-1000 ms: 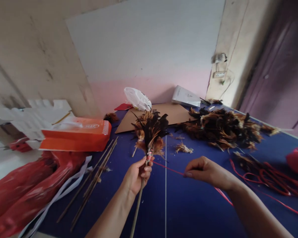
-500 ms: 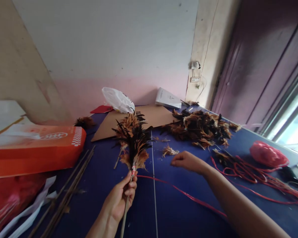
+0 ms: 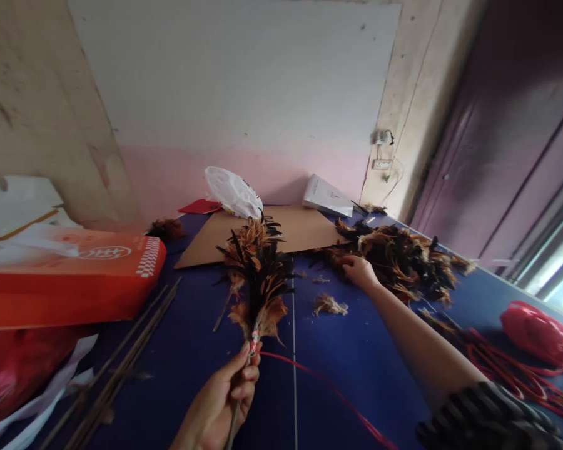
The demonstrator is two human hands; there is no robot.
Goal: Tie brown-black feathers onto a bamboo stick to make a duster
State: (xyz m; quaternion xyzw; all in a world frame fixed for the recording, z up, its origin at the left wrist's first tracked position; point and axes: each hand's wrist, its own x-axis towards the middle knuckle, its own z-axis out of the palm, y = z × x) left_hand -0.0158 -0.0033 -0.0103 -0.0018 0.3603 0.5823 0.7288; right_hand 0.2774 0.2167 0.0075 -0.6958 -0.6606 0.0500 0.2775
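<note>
My left hand [image 3: 237, 390] is closed around the stick of a feather duster [image 3: 258, 275], just below the red binding where the feathers begin. The duster's dark and brown feathers point up and away from me. From the binding a red plastic string [image 3: 304, 370] trails to the right across the blue table. My right hand [image 3: 360, 273] is at the near left edge of a pile of loose brown and black feathers [image 3: 408, 256], its fingers bent together on some feathers there. Its fingertips are partly hidden among them.
An orange box [image 3: 70, 287] and several thin sticks [image 3: 126, 362] lie on the left. Cardboard [image 3: 304, 228], a white plastic bag [image 3: 232, 190] and a white box [image 3: 327, 197] are at the back. A red string bundle [image 3: 539, 334] lies right; a feather tuft [image 3: 331, 305] sits mid-table.
My right hand has moved forward from above the bare table to the feather pile. My left hand still holds the duster. The view has shifted slightly.
</note>
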